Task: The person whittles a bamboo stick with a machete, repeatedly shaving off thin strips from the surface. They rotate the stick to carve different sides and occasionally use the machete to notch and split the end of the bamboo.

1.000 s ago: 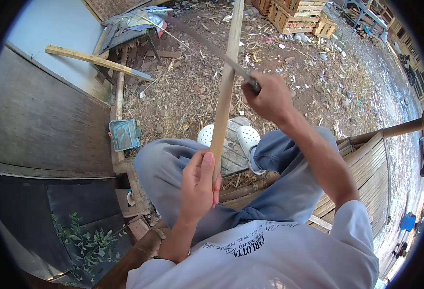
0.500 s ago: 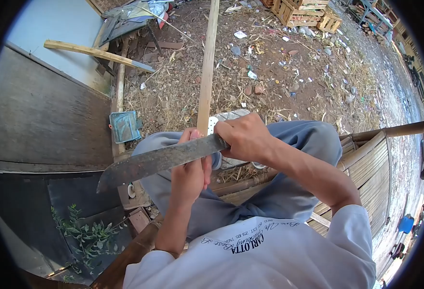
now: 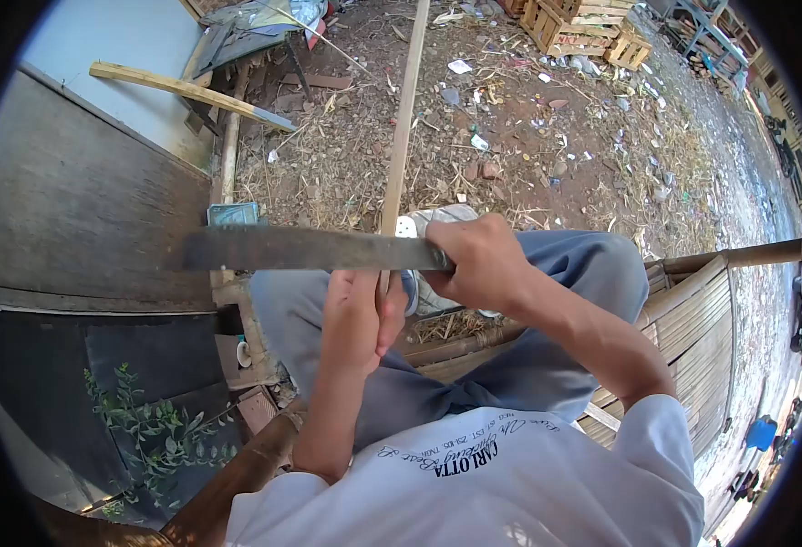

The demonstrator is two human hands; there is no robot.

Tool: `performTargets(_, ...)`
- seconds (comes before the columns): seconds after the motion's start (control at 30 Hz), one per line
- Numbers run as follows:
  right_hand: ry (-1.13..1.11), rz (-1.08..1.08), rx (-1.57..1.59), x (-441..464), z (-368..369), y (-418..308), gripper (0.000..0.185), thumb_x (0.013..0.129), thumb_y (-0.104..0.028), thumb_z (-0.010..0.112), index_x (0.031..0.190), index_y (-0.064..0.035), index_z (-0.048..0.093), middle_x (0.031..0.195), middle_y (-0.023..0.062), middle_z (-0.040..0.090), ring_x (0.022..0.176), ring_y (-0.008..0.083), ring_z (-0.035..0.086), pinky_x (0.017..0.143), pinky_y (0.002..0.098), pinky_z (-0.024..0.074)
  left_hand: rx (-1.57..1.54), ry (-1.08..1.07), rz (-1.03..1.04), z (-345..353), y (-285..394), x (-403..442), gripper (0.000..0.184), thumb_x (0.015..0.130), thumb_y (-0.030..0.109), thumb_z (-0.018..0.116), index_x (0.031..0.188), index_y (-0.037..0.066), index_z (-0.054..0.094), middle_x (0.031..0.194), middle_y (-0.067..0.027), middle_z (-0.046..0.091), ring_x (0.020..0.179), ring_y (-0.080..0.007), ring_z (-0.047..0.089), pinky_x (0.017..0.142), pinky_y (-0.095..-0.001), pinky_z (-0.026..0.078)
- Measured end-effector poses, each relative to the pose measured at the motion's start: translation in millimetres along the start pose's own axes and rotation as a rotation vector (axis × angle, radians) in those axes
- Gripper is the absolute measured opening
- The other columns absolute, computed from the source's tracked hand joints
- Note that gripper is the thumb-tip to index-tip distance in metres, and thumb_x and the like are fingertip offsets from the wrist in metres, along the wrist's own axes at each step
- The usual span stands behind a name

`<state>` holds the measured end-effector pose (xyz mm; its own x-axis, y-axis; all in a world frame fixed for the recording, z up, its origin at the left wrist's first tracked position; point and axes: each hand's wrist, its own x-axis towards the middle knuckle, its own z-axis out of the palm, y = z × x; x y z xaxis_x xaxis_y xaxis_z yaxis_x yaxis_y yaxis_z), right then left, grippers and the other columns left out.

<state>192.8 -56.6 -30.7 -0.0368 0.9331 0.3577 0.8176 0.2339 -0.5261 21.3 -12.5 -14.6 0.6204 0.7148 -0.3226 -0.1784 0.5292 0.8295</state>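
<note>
My right hand [image 3: 479, 262] is closed round the handle of a large dark machete [image 3: 305, 249]. The broad blade points left, slightly blurred, and crosses over the lower part of a long pale wooden strip [image 3: 404, 128]. Below the blade, my left hand [image 3: 357, 319] grips the strip's lower end between my knees, its upper fingers partly hidden by the blade. From there the strip runs up and away past the top edge of the view.
Wooden crates [image 3: 583, 27] stand on littered ground at the back. A blue plastic basket [image 3: 233, 214] lies at the left near a dark panel [image 3: 82, 173]. A wooden beam [image 3: 191, 93] leans there. Bamboo slats [image 3: 697, 319] lie at the right.
Over the last second the machete has come from the strip's upper part down to above my left hand, its blade now nearly level. The strip's far end has shifted left, then slightly back right.
</note>
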Motion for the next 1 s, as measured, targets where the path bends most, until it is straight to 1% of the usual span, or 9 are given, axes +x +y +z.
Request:
performTargets(0.1, 0.022, -0.036, -0.031, -2.6, 10.5, -0.6, 0.022, 0.061, -0.015, 0.071, 0.07, -0.0093, 0.052, 0.058, 0.0096, 0.057, 0.053, 0.03, 0.059, 0.049, 0.0401, 0.0458, -0.06, 0.072, -0.067, 13.2, 9.0, -5.1, 0.03, 0.101, 0.031, 0.039, 0.091, 0.005, 0.05, 0.052, 0.003, 0.036, 0.03, -0.0038, 0.026, 0.025, -0.0194, 0.016)
performTargets(0.27, 0.035, -0.02, -0.132, 8.3, 2.5, 17.2, 0.018, 0.068, -0.019, 0.066, 0.073, -0.0049, 0.056, 0.06, 0.0124, 0.06, 0.056, 0.0331, 0.061, 0.053, 0.0426, 0.049, -0.115, 0.038, -0.062, 14.5, 7.8, -8.0, 0.03, 0.101, 0.031, 0.038, 0.096, 0.004, 0.05, 0.051, 0.0028, 0.036, 0.029, -0.0034, 0.027, 0.025, -0.0189, 0.017)
performTargets(0.33, 0.047, 0.378, -0.158, 33.6, -23.7, 43.7, 0.016, 0.076, -0.021, 0.064, 0.075, -0.0049, 0.062, 0.062, 0.0146, 0.062, 0.059, 0.0343, 0.062, 0.057, 0.044, 0.0494, -0.103, 0.013, -0.029, 14.4, 2.6, -15.2, 0.03, 0.101, 0.03, 0.038, 0.097, 0.003, 0.049, 0.051, 0.0028, 0.035, 0.029, -0.0034, 0.027, 0.025, -0.0187, 0.018)
performTargets(0.43, 0.168, 0.408, -0.128, 47.4, -56.7, 59.7, 0.016, 0.078, -0.021, 0.062, 0.075, -0.005, 0.062, 0.062, 0.0152, 0.062, 0.059, 0.0349, 0.062, 0.057, 0.0443, 0.0492, 0.018, -0.017, -0.051, 16.6, -2.5, -20.3, 0.028, 0.101, 0.029, 0.037, 0.095, 0.004, 0.049, 0.05, 0.0028, 0.035, 0.028, -0.0037, 0.027, 0.024, -0.0184, 0.018)
performTargets(0.53, 0.177, 0.115, -0.115, 19.8, -19.3, 33.7, 0.019, 0.074, -0.022, 0.067, 0.073, -0.0059, 0.059, 0.059, 0.0137, 0.06, 0.057, 0.0343, 0.061, 0.054, 0.0438, 0.0482, -0.033, -0.03, -0.022, 11.1, -1.5, -11.3, 0.028, 0.101, 0.03, 0.037, 0.093, 0.005, 0.048, 0.05, 0.003, 0.035, 0.028, -0.004, 0.027, 0.024, -0.0186, 0.018)
performTargets(0.63, -0.051, -0.088, -0.01, -0.6, 4.8, 1.1, 0.022, 0.061, -0.015, 0.071, 0.069, -0.0092, 0.052, 0.061, 0.009, 0.058, 0.059, 0.0288, 0.06, 0.052, 0.0388, 0.0465, -0.01, -0.02, -0.044, 5.7, 9.9, -2.6, 0.031, 0.101, 0.032, 0.038, 0.086, 0.006, 0.046, 0.049, 0.0034, 0.037, 0.029, -0.0041, 0.029, 0.026, -0.0196, 0.022)
performTargets(0.8, 0.033, 0.102, -0.089, 15.5, -5.4, 7.8, 0.019, 0.065, -0.016, 0.071, 0.07, -0.0084, 0.055, 0.061, 0.0106, 0.059, 0.057, 0.0308, 0.06, 0.053, 0.0403, 0.0474, 0.031, -0.071, 0.01, 2.6, 18.5, -11.7, 0.031, 0.101, 0.033, 0.038, 0.093, 0.005, 0.046, 0.049, 0.0022, 0.036, 0.027, -0.0046, 0.028, 0.024, -0.0186, 0.019)
performTargets(0.9, 0.155, 0.52, -0.143, 55.8, -49.9, 46.3, 0.018, 0.079, -0.021, 0.06, 0.073, -0.0044, 0.064, 0.064, 0.0171, 0.062, 0.063, 0.0334, 0.063, 0.057, 0.0442, 0.0484, 0.041, -0.046, -0.102, 8.5, 11.7, -26.9, 0.03, 0.102, 0.031, 0.036, 0.087, 0.007, 0.046, 0.051, 0.002, 0.039, 0.03, -0.0049, 0.031, 0.027, -0.0196, 0.024)
performTargets(1.0, 0.108, 0.371, -0.13, 50.3, -45.8, 44.1, 0.019, 0.078, -0.022, 0.063, 0.074, -0.0038, 0.062, 0.063, 0.0156, 0.062, 0.061, 0.0342, 0.062, 0.058, 0.0449, 0.0488, 0.052, -0.04, -0.06, 6.8, 5.5, -14.1, 0.03, 0.102, 0.032, 0.036, 0.087, 0.007, 0.046, 0.051, 0.0019, 0.039, 0.03, -0.0045, 0.032, 0.027, -0.0194, 0.024)
